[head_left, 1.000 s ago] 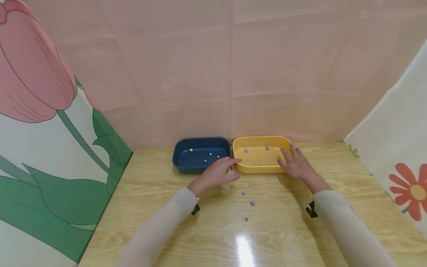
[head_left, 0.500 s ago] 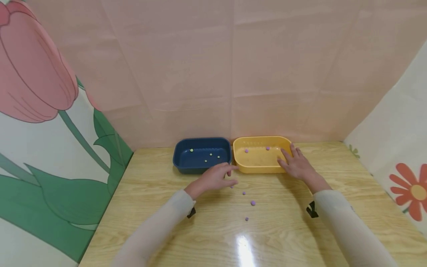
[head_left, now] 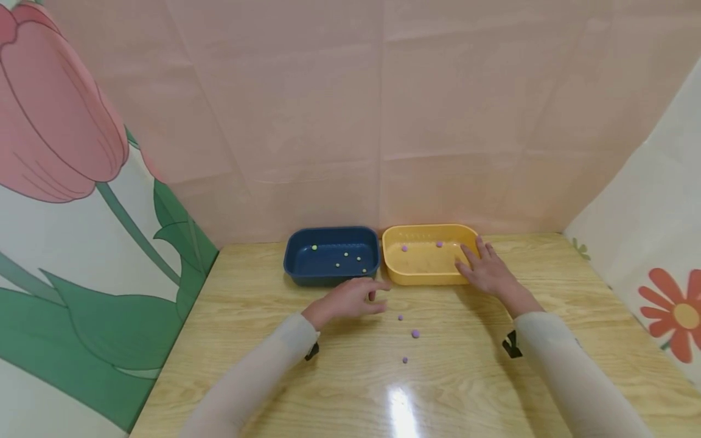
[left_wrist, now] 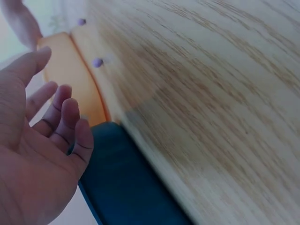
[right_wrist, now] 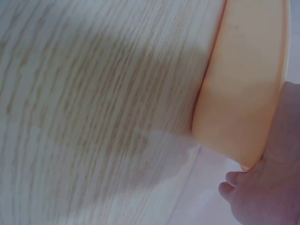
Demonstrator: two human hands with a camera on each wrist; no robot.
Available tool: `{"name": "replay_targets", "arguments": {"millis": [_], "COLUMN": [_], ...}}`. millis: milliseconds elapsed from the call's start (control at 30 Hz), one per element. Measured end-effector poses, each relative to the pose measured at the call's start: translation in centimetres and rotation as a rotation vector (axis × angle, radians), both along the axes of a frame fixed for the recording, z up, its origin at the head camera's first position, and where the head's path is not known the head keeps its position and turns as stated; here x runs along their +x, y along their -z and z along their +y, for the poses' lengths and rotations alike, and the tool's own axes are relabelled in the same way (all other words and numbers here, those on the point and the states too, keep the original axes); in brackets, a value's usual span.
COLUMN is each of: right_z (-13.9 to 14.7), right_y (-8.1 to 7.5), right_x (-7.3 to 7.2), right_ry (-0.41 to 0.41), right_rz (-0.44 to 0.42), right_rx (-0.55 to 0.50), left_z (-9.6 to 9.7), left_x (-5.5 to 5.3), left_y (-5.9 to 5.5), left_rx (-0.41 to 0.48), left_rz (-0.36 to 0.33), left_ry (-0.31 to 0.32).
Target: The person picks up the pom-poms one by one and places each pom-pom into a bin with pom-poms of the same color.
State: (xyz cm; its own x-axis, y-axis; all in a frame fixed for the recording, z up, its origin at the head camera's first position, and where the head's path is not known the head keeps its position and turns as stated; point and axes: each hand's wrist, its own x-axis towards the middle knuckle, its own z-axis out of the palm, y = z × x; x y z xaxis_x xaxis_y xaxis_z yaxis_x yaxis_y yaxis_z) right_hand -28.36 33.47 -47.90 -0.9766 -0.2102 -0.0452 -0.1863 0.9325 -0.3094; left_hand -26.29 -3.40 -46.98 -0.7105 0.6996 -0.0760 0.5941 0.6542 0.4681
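My left hand hovers just in front of the blue tray, thumb apart from loosely bent fingers. Nothing shows between thumb and fingers in the left wrist view. Several small green balls lie inside that tray. Spread fingers of my right hand rest over the right end of the yellow tray, some inside it and some outside. Two purple balls are in the yellow tray. On the table in front of the trays lie a larger purple ball and small purple balls.
The two trays stand side by side at the back of the wood-grain table, close to a pink cloth backdrop. Flower-printed cloths hang at both sides, with a tulip on the left and a red flower on the right.
My left hand has drawn back from between the trays toward me, uncovering another green ball. One small purple ball on the table is now hidden from the head view. The right hand stays put.
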Motion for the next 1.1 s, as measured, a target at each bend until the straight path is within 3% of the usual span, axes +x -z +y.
{"name": "replay_targets", "arguments": {"millis": [400,767,1100], "right_z": [-0.2,-0.5,-0.4], "right_y": [-0.2,-0.5,-0.2], "right_x": [0.2,0.5,0.3], "right_ry": [0.008,0.016,0.019], "right_rz": [0.005,-0.009,-0.005], "right_rx": [0.000,-0.011,-0.024], "left_z": [-0.1,-0.1,-0.3], "left_x": [-0.4,-1.3,-1.7], "left_y": [0.9,2.1,2.6], "left_rx": [-0.060,-0.075,-0.091], "left_rz": [-0.031,-0.005,-0.033], "left_ry": [0.000,0.035,0.013]}}
